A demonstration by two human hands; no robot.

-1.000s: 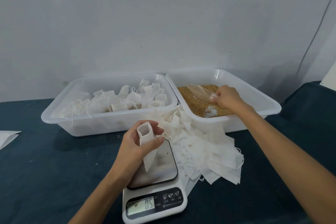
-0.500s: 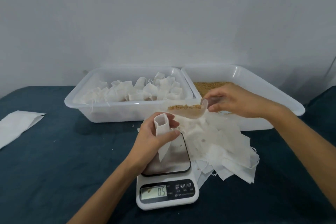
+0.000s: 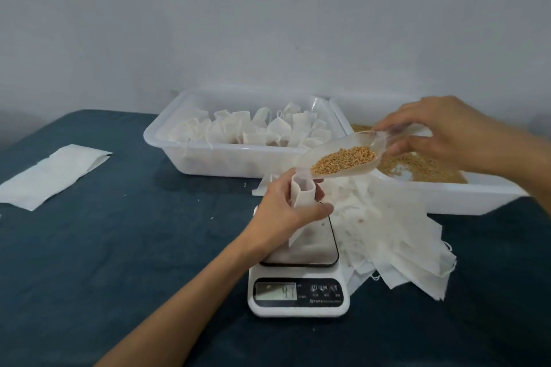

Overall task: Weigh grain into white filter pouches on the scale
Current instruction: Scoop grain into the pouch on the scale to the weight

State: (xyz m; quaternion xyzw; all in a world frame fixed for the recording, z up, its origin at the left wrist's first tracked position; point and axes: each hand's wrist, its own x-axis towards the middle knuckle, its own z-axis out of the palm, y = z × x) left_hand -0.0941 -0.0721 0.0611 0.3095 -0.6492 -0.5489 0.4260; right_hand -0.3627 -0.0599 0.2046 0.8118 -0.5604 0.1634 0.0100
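Grain [image 3: 343, 160] heaped in clear scoop [image 3: 340, 155], pinched by right hand [image 3: 447, 131] — tip slowly at pouch [image 3: 301, 192] mouth, gripped open by left hand [image 3: 286, 211] — watching scale [image 3: 298, 277].

Scale [image 3: 299, 295] front panel: LCD readout, digits blurred, looks like "4.1" or "47", cannot tell for sure. Right of display: three round button icons, middle one maybe "M", last maybe "T", tiny captions under each unreadable. Thin line of small print along panel bottom edge, illegible. No brand name readable. No other text, labels or signs legible elsewhere in view.
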